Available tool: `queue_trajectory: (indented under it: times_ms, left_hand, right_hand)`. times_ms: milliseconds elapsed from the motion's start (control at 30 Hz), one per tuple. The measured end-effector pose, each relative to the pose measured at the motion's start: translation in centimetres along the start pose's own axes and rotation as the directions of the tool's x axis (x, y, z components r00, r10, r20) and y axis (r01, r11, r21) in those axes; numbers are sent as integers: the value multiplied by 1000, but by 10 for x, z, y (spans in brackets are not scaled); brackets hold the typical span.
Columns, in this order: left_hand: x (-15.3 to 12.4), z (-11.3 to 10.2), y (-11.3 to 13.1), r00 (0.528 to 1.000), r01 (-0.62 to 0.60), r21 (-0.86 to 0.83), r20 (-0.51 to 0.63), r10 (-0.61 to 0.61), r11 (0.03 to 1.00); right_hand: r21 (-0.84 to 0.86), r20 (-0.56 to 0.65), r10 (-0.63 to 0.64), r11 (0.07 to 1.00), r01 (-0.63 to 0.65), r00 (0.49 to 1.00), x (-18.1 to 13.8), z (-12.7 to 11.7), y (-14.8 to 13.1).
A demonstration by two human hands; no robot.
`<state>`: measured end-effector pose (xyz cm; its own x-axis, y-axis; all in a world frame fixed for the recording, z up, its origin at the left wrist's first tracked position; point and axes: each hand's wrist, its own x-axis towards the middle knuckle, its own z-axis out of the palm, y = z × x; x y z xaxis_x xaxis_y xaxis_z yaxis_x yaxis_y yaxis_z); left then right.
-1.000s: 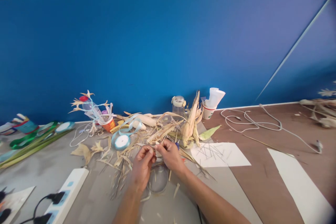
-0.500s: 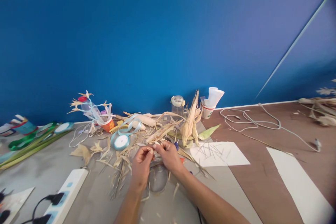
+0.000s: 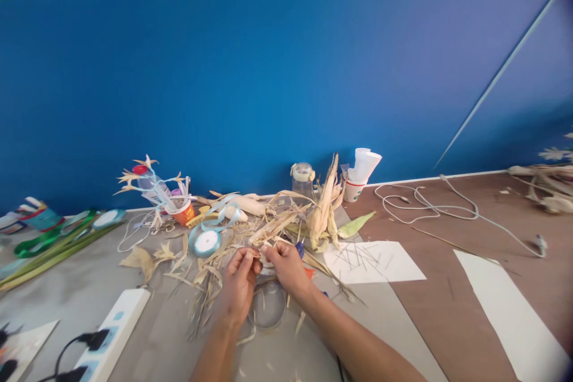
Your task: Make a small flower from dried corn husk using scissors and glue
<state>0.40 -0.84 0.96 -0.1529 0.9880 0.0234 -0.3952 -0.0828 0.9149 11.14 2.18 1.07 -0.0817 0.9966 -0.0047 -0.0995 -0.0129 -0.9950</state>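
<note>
My left hand [image 3: 242,277] and my right hand [image 3: 286,265] come close together above the table's middle, fingers pinched. Between their fingertips is a small pale piece, too small to make out; it may be a bit of dry husk. Just below the hands lies a clear round container or ring [image 3: 269,305], partly hidden by them. Dry corn husks [image 3: 277,224] are heaped behind the hands, and thin strips [image 3: 203,292] are scattered to the left. A roll of light blue ribbon [image 3: 208,243] lies left of the heap. Beside my right hand a dark blue handle [image 3: 299,249] shows in part.
A white power strip [image 3: 119,328] with black plugs lies front left. White paper with thin wires [image 3: 376,262] is at right, near a tangled white cable [image 3: 434,209]. A lidded jar [image 3: 303,179] and paper cups [image 3: 353,190] stand by the blue partition [image 3: 250,83].
My left hand has turned slightly, and its fingertips have drawn a little to the left of the right hand's. The right hand has stayed almost in place.
</note>
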Motion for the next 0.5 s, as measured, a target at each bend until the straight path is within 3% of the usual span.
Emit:
queue_trajectory:
  times_ms: [167,333,400,500]
  left_hand:
    - [1,-7,-3,1000,3,107,10,-4,994]
    - [0,-8,-2,998,-63,316,28,57,947]
    - [-1,-6,0,998,-70,287,27,65,955]
    - [-3,0,3,999,-13,83,47,10,996]
  right_hand:
    - [5,1,29,1000,-29,1000,0,-2,2]
    - [-7,-15,20,1000,-20,1000,1,-3,2]
    - [0,-15,18,1000,-18,1000,1,-2,1]
    - [40,-9,28,999,-28,1000,0,-1,1]
